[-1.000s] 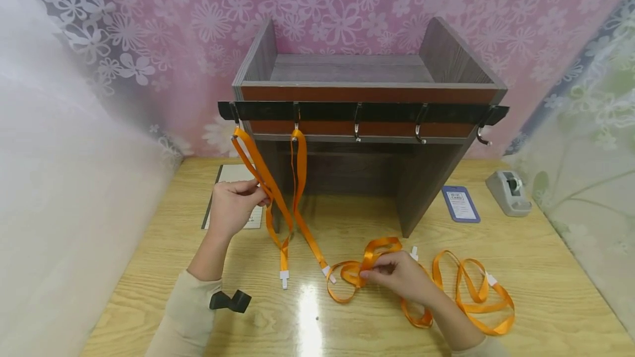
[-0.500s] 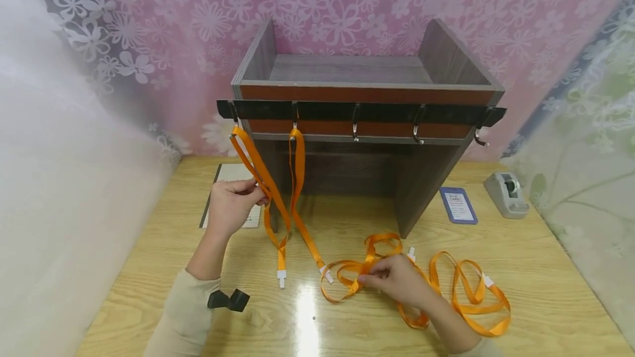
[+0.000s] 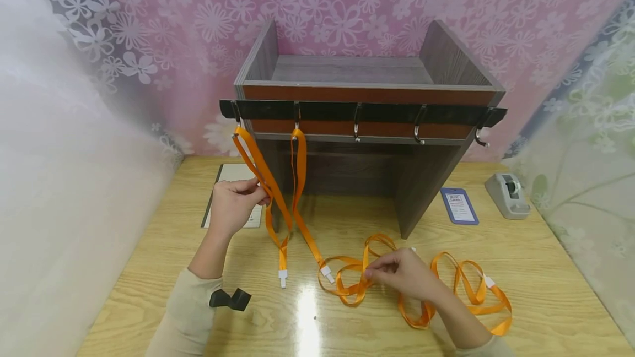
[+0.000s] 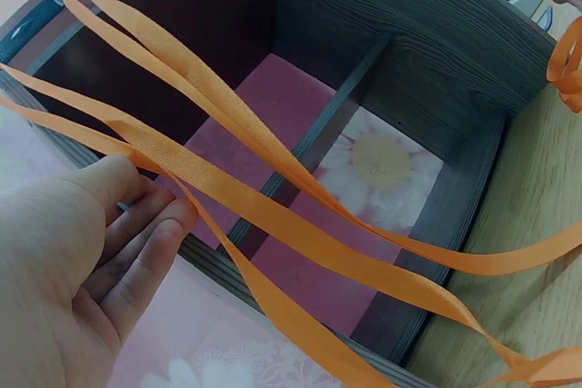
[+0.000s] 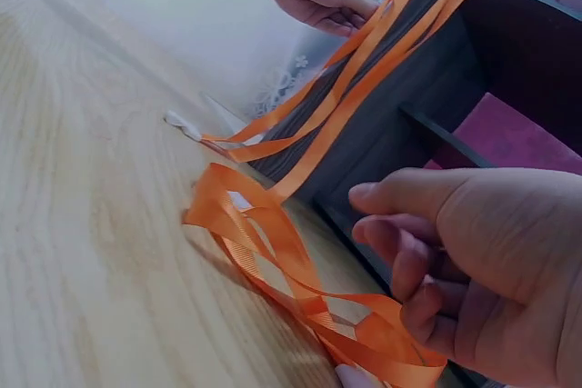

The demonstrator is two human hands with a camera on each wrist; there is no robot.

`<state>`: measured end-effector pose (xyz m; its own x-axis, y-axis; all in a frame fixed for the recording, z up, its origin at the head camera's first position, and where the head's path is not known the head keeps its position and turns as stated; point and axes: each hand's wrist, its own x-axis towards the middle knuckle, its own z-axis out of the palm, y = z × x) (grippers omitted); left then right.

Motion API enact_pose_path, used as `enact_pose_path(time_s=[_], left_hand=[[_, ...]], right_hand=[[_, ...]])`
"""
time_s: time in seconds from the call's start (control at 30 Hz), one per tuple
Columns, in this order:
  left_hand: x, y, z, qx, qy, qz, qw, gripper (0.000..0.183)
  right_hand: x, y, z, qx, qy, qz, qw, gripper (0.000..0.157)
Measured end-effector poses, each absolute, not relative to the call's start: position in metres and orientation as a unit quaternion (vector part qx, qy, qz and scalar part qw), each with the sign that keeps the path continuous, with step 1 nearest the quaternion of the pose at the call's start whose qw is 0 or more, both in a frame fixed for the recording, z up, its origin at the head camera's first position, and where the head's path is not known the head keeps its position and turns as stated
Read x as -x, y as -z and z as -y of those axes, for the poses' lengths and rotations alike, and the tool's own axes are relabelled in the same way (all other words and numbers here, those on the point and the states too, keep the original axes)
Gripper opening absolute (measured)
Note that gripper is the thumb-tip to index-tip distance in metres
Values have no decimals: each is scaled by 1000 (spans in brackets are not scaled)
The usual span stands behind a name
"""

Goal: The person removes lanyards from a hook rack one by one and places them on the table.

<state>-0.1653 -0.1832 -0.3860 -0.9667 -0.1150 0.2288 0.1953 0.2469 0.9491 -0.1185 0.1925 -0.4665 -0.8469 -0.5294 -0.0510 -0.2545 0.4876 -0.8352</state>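
Note:
In the head view, my left hand (image 3: 230,205) pinches one strap of an orange lanyard (image 3: 261,161) that hangs from the leftmost hook. A second orange lanyard (image 3: 300,175) hangs from the hook beside it, its white clip (image 3: 327,274) down near the tabletop. Loose loops of another orange lanyard (image 3: 353,295) lie on the table under my right hand (image 3: 409,277). The right wrist view shows that hand's thumb and forefinger apart with nothing between them, the fingers loosely bent just above the strap (image 5: 273,252).
A grey wooden shelf unit (image 3: 354,87) carries a black hook rail (image 3: 322,109); three hooks to the right are bare. Another orange lanyard (image 3: 502,293) lies at right. Behind are a blue card holder (image 3: 459,206), a tape dispenser (image 3: 508,196) and, at left, a notebook (image 3: 235,172).
The orange loops that my right hand held have sunk flatter onto the table, and its fingers have come off the strap. My left hand has kept its pinch in place.

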Motion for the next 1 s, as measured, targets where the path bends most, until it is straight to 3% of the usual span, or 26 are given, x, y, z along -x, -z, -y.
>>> enact_pose_path(time_s=[0.3, 0.6, 1.0], left_hand=[[167, 386, 182, 18, 611, 782, 122, 29], [167, 386, 181, 17, 613, 780, 120, 29], [167, 388, 183, 13, 610, 784, 114, 32]], right_hand=[[127, 458, -190, 207, 504, -826, 143, 31], [138, 447, -182, 217, 531, -814, 93, 23], [151, 434, -153, 183, 564, -800, 93, 28]])
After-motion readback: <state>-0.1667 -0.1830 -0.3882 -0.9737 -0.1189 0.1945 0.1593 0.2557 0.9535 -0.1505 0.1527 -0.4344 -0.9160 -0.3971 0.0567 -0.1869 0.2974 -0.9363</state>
